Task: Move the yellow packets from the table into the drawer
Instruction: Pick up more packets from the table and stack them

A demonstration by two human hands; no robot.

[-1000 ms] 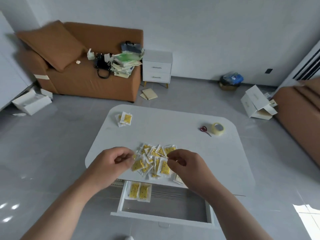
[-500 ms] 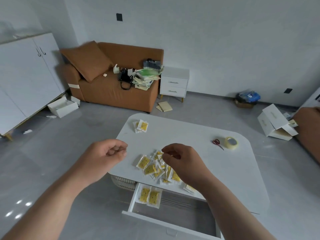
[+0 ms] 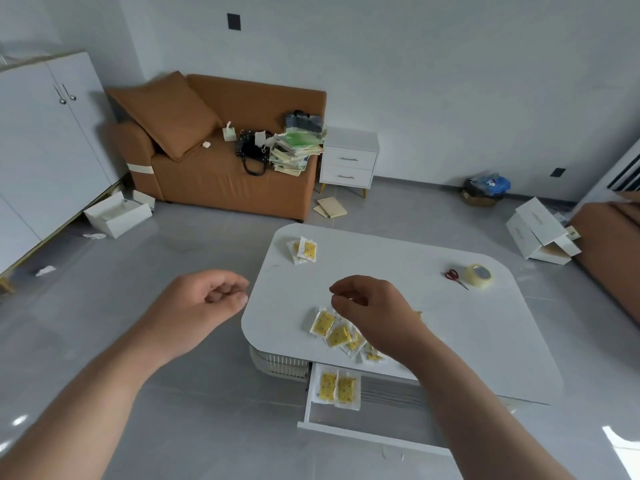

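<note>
Left hand (image 3: 207, 299) hovers just off the table's (image 3: 485, 341) left edge, fingers curled, nothing visible in them. Right hand (image 3: 377, 306) curls over the packets (image 3: 332, 330) piled near the front edge — whether it pinches one, I cannot tell. Two more lie in the open drawer (image 3: 374, 438) — at its left end.

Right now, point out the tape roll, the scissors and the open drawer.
tape roll (image 3: 476, 283): head view, on its yellowish outer band.
scissors (image 3: 451, 274): head view, on the red handles.
drawer (image 3: 367, 434): head view, on its white front panel.
</note>
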